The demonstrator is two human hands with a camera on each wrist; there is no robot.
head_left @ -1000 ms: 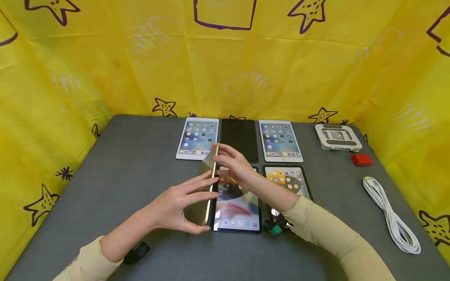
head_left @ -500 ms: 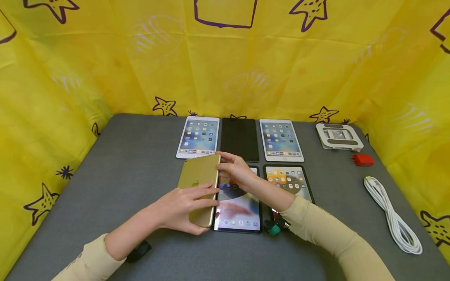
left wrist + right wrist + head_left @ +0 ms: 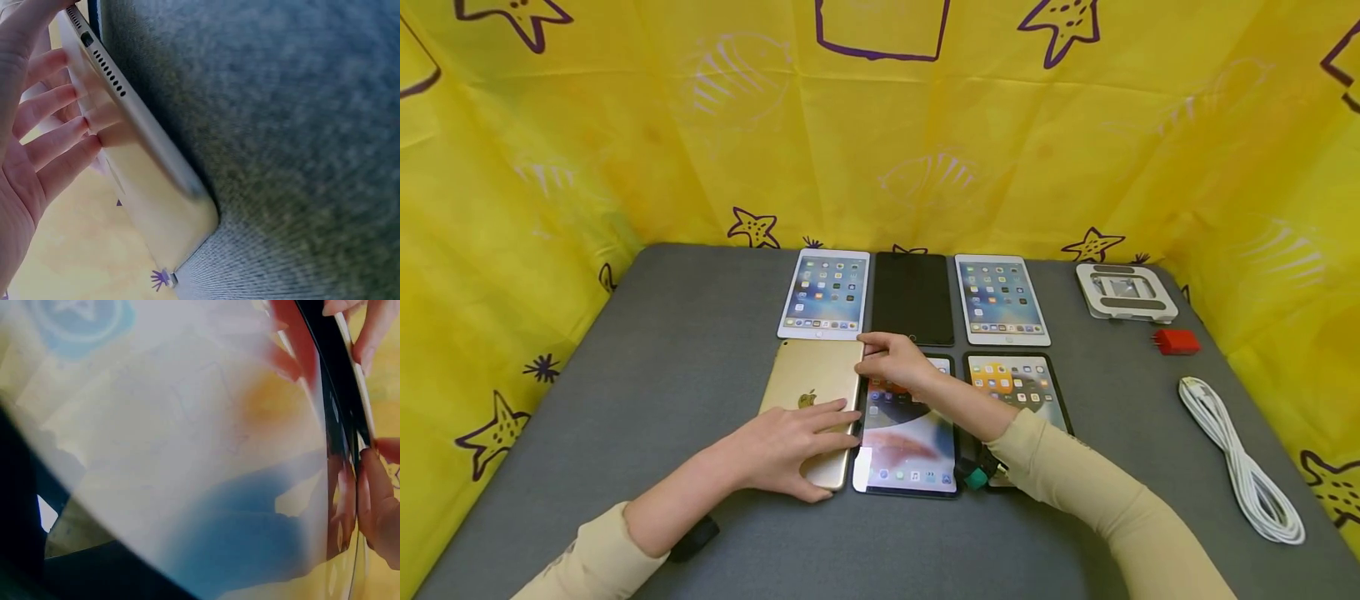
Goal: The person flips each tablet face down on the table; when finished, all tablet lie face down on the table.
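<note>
A gold tablet [image 3: 812,367] lies screen down, its back with the apple logo facing up, at the left of the front row. My left hand [image 3: 790,446] rests on that back with fingers spread and fairly straight, the thumb near its front edge. In the left wrist view, those fingertips touch the shiny back of the tablet [image 3: 147,187], and the edge with speaker holes shows. My right hand [image 3: 898,362] pinches the tablet's far right corner between thumb and fingers. Under the right forearm, a black-framed tablet [image 3: 910,433] lies screen up beside the gold one.
Behind stand in a row a white tablet [image 3: 826,292], a dark-screened tablet [image 3: 913,296] and another white tablet [image 3: 1002,296]. A black-framed tablet [image 3: 1018,383] is partly hidden by the right sleeve. At right lie a grey-white stand [image 3: 1127,292], red charger [image 3: 1177,342] and coiled white cable [image 3: 1232,458].
The gold tablet, upright on its long edge a second ago, has tipped down to the left onto its screen side. Both hands have stayed on it, the right moving slightly nearer.
</note>
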